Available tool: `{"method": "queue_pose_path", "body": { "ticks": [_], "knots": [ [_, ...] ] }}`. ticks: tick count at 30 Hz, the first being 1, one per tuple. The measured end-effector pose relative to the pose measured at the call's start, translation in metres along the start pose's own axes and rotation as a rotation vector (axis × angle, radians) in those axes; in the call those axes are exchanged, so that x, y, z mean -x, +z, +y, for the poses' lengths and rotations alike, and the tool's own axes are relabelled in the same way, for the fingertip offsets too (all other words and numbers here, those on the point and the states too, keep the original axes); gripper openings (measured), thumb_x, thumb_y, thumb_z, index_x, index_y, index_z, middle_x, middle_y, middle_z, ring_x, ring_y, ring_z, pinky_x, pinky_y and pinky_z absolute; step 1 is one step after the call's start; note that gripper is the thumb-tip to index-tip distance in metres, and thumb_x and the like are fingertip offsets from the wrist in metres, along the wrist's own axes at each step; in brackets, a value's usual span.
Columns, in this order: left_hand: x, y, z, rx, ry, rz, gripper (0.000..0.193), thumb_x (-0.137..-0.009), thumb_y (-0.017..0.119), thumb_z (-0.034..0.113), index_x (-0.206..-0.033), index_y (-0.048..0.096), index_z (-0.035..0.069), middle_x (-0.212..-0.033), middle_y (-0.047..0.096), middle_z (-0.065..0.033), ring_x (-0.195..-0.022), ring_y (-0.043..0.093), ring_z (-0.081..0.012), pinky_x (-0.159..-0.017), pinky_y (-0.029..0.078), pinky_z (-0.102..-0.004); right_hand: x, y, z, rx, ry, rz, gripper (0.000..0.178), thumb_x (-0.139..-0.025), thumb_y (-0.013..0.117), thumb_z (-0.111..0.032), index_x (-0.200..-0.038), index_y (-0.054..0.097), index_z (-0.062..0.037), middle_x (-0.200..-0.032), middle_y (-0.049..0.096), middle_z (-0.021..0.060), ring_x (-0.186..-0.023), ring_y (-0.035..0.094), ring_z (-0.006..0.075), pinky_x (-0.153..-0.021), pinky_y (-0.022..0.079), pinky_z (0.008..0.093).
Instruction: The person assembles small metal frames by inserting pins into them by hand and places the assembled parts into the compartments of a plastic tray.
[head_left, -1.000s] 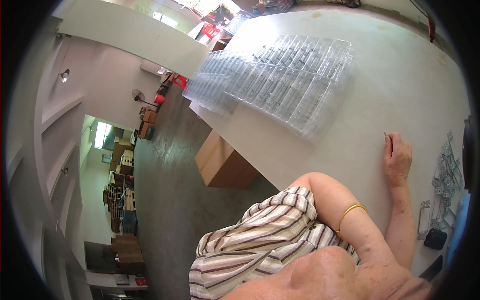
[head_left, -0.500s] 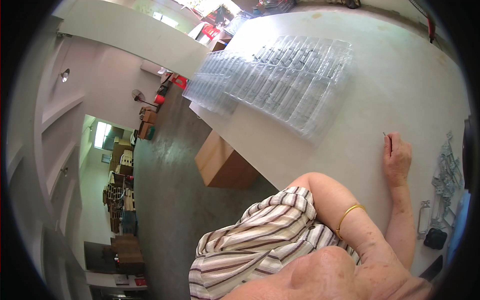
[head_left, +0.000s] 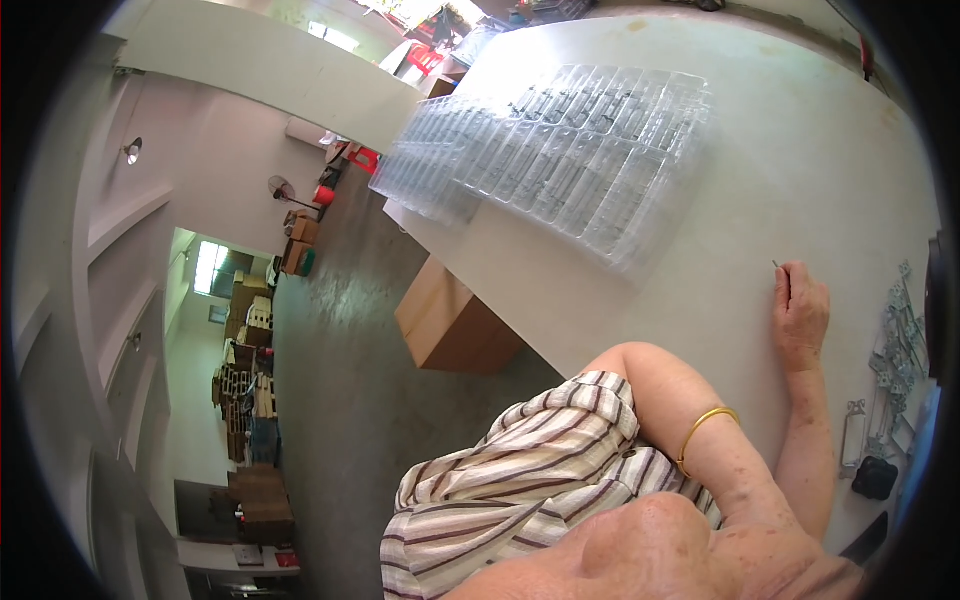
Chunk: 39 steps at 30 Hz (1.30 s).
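My right hand [head_left: 803,305] rests on the pale table, thumb and fingers pinched together. From the pinch sticks the tip of a thin, small dark piece [head_left: 776,265]; most of it is hidden by the fingers, and I cannot make out its kind. My left forearm [head_left: 708,415], with a gold bangle on it, bends across in front of the right forearm; the left hand itself is not visible. Beyond and left of the right hand lie clear plastic trays [head_left: 585,165] with long slots, several holding thin metal parts. To its right is a pile of small silvery metal brackets [head_left: 893,350].
A black star-shaped knob [head_left: 875,479] and a rectangular metal frame [head_left: 853,440] lie near the right edge, beside something blue [head_left: 920,450]. The table edge [head_left: 480,300] runs diagonally on the left; below it a cardboard box [head_left: 455,318] stands on the grey floor [head_left: 345,400].
The whole view has shifted slightly. My right hand keeps the same pinch at nearly the same spot on the table.
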<state>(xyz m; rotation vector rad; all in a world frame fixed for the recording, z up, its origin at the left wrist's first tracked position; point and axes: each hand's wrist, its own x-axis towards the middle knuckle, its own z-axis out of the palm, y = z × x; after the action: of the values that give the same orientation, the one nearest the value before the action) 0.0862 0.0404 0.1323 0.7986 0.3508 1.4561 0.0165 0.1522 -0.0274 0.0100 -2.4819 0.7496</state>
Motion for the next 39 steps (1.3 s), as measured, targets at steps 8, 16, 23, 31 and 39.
{"method": "queue_pose_path", "body": {
  "ticks": [8, 16, 23, 31, 39],
  "knots": [
    [-0.004, -0.001, 0.002, 0.001, 0.003, 0.005, 0.046, -0.095, 0.053, -0.005, -0.140, 0.046, 0.002, -0.122, 0.062, -0.0165, -0.098, 0.065, -0.0212, -0.082, 0.054, -0.0322, 0.002, 0.004, 0.000, -0.006, 0.018, -0.015, 0.011, -0.101, 0.058, -0.022, -0.097, 0.060, -0.0117, -0.079, 0.063, 0.0085, -0.075, 0.056, 0.0311, -0.073, 0.046, 0.0423],
    [-0.002, 0.000, 0.005, -0.001, 0.005, 0.029, 0.047, -0.094, 0.054, -0.006, -0.140, 0.046, 0.003, -0.121, 0.063, -0.0164, -0.096, 0.065, -0.0212, -0.080, 0.054, -0.0323, 0.001, 0.003, -0.002, -0.036, 0.017, -0.018, 0.010, -0.101, 0.058, -0.021, -0.098, 0.060, -0.0117, -0.080, 0.063, 0.0081, -0.076, 0.056, 0.0309, -0.073, 0.046, 0.0425],
    [0.001, 0.001, 0.007, -0.002, 0.017, 0.047, 0.048, -0.093, 0.054, -0.007, -0.139, 0.046, 0.003, -0.120, 0.063, -0.0163, -0.095, 0.066, -0.0212, -0.079, 0.054, -0.0323, 0.000, 0.004, 0.000, 0.000, -0.009, 0.000, 0.010, -0.101, 0.058, -0.020, -0.096, 0.059, -0.0119, -0.078, 0.063, 0.0073, -0.073, 0.057, 0.0301, -0.074, 0.045, 0.0418],
    [0.008, 0.004, 0.008, 0.002, 0.019, 0.091, 0.048, -0.093, 0.054, -0.007, -0.139, 0.046, 0.004, -0.118, 0.063, -0.0162, -0.093, 0.066, -0.0212, -0.078, 0.055, -0.0324, 0.003, 0.003, -0.001, 0.001, 0.032, 0.009, 0.010, -0.101, 0.058, -0.021, -0.098, 0.060, -0.0121, -0.080, 0.064, 0.0071, -0.073, 0.057, 0.0314, -0.074, 0.046, 0.0432],
    [0.008, 0.003, 0.010, 0.009, 0.020, 0.112, 0.049, -0.092, 0.054, -0.008, -0.139, 0.046, 0.005, -0.117, 0.063, -0.0161, -0.091, 0.067, -0.0212, -0.077, 0.055, -0.0325, 0.000, 0.002, -0.003, 0.002, 0.010, -0.013, 0.010, -0.101, 0.057, -0.020, -0.097, 0.059, -0.0109, -0.079, 0.063, 0.0076, -0.075, 0.058, 0.0303, -0.077, 0.046, 0.0410]
  ]
}}
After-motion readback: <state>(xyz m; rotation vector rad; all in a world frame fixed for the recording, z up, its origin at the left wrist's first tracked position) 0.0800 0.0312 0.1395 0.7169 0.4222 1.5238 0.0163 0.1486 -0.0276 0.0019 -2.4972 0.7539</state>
